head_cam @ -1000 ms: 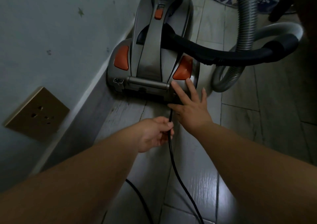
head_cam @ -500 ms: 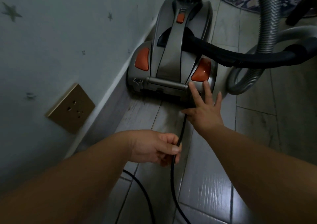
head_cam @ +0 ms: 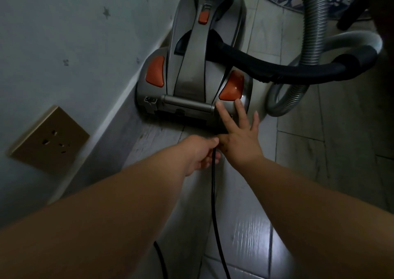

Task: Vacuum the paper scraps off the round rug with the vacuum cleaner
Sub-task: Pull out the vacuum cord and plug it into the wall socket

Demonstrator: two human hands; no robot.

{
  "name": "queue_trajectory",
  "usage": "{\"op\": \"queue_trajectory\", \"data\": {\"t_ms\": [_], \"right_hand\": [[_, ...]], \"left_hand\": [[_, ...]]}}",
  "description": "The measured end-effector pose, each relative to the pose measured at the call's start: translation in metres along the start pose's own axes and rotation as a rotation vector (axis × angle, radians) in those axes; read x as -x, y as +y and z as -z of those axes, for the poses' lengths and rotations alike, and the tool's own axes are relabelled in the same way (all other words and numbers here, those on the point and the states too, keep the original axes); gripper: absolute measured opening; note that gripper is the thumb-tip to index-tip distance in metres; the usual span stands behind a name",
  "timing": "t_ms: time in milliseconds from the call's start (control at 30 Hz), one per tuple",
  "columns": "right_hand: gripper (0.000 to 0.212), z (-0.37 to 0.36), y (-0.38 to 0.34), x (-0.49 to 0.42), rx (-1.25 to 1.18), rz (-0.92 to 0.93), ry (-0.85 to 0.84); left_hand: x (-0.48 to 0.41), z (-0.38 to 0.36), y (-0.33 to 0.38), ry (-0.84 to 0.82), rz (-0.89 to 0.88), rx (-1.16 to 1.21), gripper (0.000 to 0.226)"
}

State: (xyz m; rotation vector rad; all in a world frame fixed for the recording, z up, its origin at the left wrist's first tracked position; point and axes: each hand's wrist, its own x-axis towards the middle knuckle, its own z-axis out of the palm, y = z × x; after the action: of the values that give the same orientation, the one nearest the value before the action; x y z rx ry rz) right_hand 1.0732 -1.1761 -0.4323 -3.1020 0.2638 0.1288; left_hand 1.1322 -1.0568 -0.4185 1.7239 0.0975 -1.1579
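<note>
Beside wall, grey-orange vacuum cleaner [head_cam: 193, 69], seemingly dusty.

Dim overall, with a cool bluish cast. Brightest on the glossy grey wood-grain floor tiles [head_cam: 251, 231] — a white sheen low and centre. Small glint on the right orange oval button [head_cam: 233, 85] of the silver canister vacuum cleaner [head_cam: 191, 69]. Deep shadow at top right. Bowed at the edges — wide-angle stretch. Soft, smeared detail on the gold square wall socket [head_cam: 50, 143].

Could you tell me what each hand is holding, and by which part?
Left hand grips the black power cord near the vacuum cleaner; right hand holds nothing.
</note>
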Motion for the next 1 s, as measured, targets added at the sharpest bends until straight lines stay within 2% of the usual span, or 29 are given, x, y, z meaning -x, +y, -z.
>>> {"op": "queue_trajectory", "data": {"t_ms": [300, 433, 800, 933, 1000], "right_hand": [[0.022, -0.007, 0.006, -0.003, 0.008, 0.033, 0.003], [0.028, -0.010, 0.003, -0.005, -0.007, 0.009, -0.005], [0.035, -0.003, -0.014, -0.002, -0.027, -0.075, -0.033], [0.032, -0.004, -0.017, -0.002, -0.009, -0.094, -0.031], [0.023, -0.002, -0.018, -0.001, -0.035, -0.088, -0.014]], "left_hand": [[-0.012, -0.001, -0.005, -0.049, 0.137, 0.185, 0.009], [-0.002, 0.005, -0.009, -0.084, 0.086, 0.206, 0.010], [0.057, 0.057, -0.027, -0.362, -0.092, 0.095, 0.011], [0.077, 0.064, -0.030, -0.465, -0.136, 0.137, 0.010], [0.081, 0.067, -0.030, -0.527, -0.147, 0.136, 0.005]]}}
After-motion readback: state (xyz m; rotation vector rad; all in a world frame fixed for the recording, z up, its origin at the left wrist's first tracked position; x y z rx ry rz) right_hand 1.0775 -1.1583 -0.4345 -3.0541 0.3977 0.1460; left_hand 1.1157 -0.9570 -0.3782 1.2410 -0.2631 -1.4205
